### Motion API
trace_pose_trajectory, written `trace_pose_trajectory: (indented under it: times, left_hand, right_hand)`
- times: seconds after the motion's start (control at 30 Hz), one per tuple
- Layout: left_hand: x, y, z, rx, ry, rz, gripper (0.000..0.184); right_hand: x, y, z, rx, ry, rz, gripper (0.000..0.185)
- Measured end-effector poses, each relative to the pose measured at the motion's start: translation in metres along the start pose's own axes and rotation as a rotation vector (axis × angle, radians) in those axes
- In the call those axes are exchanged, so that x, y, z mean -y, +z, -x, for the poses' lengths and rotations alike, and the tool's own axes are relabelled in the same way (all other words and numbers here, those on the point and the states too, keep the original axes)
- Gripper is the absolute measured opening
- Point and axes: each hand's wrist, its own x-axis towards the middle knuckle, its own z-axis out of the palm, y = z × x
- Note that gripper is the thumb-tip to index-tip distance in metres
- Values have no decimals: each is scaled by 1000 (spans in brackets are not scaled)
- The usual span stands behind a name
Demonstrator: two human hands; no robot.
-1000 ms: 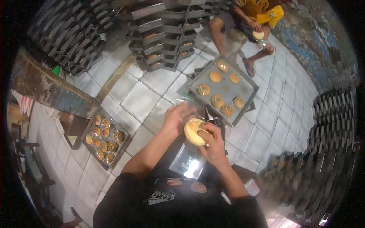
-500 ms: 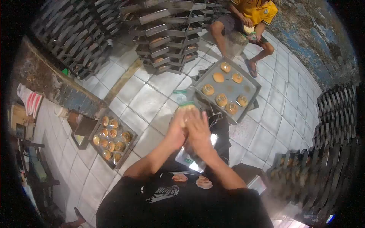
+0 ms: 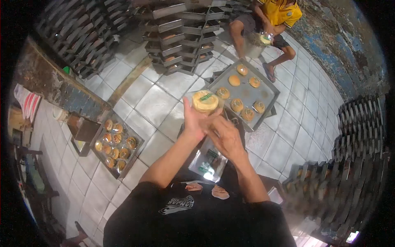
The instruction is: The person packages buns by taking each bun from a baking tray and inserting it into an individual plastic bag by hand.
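A round bun (image 3: 201, 106) in a clear plastic bag with green print rests in my left hand (image 3: 192, 122), its pale side facing up. The fingers curl under and around it. My right hand (image 3: 225, 136) is closed at the near end of the bag, its fingertips pinched together on the plastic there. Beneath my wrists, a stack of clear bags with green print (image 3: 209, 159) lies on my lap. Just beyond my hands, a metal tray (image 3: 251, 96) carries several golden buns, some looking glossy.
At the left, a smaller tray (image 3: 138, 148) of bagged buns sits on the tiled floor. Tall stacks of metal trays (image 3: 170, 39) stand ahead and at the right (image 3: 358, 152). A person in a yellow shirt (image 3: 279, 14) sits across, handling a bagged bun.
The bun, earlier mostly covered between my two hands, now shows on my left hand. My right hand has drawn back toward me to the bag's near end.
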Motion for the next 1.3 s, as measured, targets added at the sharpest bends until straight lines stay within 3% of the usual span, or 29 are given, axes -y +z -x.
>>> trace_pose_trajectory:
  times: [0.07,0.13,0.17,0.2,0.3,0.37,0.4,0.47,0.5,0.53,0.6,0.67,0.73,0.77,0.8,0.87,0.93,0.97,1.0,1.07,1.1,1.2,1.23,1.3]
  left_hand:
    - [-3,-1,-5,-23,-49,28,64]
    - [0,-21,-20,-92,-72,-108,73]
    - [-6,-24,-22,-24,-57,-83,73]
    - [-16,-30,-21,-32,-61,-90,73]
    - [-37,-28,-12,-128,76,-98,73]
    - [-26,-31,-2,-170,18,-90,72]
    - [-20,-26,-3,-200,-44,-88,71]
    - [-8,-29,-5,-179,-16,-94,67]
    - [-8,-35,-11,-171,-23,-90,66]
    - [-11,-41,-19,-159,-17,-84,65]
    - [-30,-34,-8,-182,52,-94,63]
    - [-44,-38,0,-217,133,-158,60]
    - [-29,-6,45,-206,82,-171,58]
    - [-22,1,61,-103,-103,-185,57]
    - [-20,3,68,-6,-281,-196,56]
    - [-18,-27,58,99,-266,-74,48]
    - [-30,-27,37,-68,123,-820,43]
    - [-31,-32,32,89,23,-656,39]
    - [-28,-35,29,94,47,-650,39]
    - [-19,-37,22,87,108,-964,33]
    - [-15,-39,16,84,302,-1097,27]
    - [-18,-43,7,140,489,-1276,21]
    - [-17,-41,6,145,489,-1272,21]
    - [-18,-34,13,-10,327,-942,21]
  right_hand:
    - [-1,12,11,-6,106,-121,16]
    - [6,12,16,286,208,-480,10]
    - [14,15,25,525,42,-868,15]
    - [16,15,25,519,44,-878,15]
    - [16,8,23,223,234,-745,15]
    - [8,8,14,10,327,-577,17]
    - [0,15,8,12,320,-581,17]
    - [-10,33,9,87,81,-326,18]
    - [-8,32,12,129,139,-561,23]
    - [-1,21,19,133,131,-556,23]
    - [20,-14,44,605,180,-1355,25]
    - [1,-7,49,647,276,-1423,23]
    - [-5,9,28,-357,124,-42,25]
    - [1,3,23,-365,-11,151,31]
    - [3,1,19,-361,-16,146,31]
    - [14,3,29,-215,-95,81,34]
    - [-5,5,19,-232,-102,117,26]
    - [-24,10,17,-225,138,1,22]
    - [-41,15,13,-211,373,-118,19]
    - [-55,18,5,-280,251,49,19]
    - [-58,18,4,-254,209,146,18]
    - [-42,13,-3,-269,67,272,19]
    - [-26,10,-4,-311,50,214,19]
    - [-31,10,-8,-418,-34,150,25]
